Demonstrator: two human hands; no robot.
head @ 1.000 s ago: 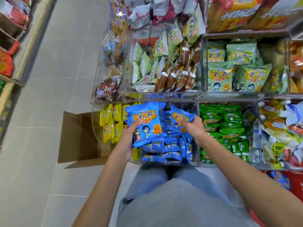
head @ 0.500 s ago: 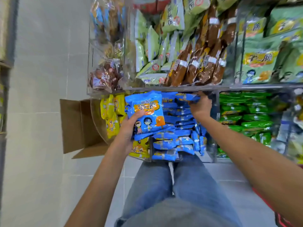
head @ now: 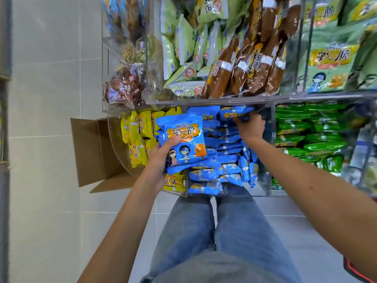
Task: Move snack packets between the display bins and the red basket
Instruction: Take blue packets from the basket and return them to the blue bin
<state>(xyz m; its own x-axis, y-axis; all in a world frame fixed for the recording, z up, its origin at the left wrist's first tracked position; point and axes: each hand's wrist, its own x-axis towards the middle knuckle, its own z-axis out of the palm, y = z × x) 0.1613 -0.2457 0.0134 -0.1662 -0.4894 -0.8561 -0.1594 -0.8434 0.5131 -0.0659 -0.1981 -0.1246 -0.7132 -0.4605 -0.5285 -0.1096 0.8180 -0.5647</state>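
Note:
My left hand point(head: 161, 154) grips a small stack of blue snack packets point(head: 182, 137) above the front left of a clear bin point(head: 267, 160) full of blue packets point(head: 222, 158). My right hand point(head: 250, 126) reaches deep into the back of that bin, under the shelf above, and pinches another blue packet point(head: 232, 114) there. Only a sliver of the red basket point(head: 359, 272) shows at the lower right edge, under my right forearm.
Yellow packets point(head: 138, 135) fill the bin to the left, green packets point(head: 306, 131) the bin to the right. The upper shelf holds brown packets point(head: 253, 64) and pale green packets point(head: 189, 43). An open cardboard box point(head: 93, 152) sits on the tiled floor at left.
My right hand has carried its blue packet from the front of the bin to the far back under the upper shelf. My left hand keeps its stack. The view has tipped downward.

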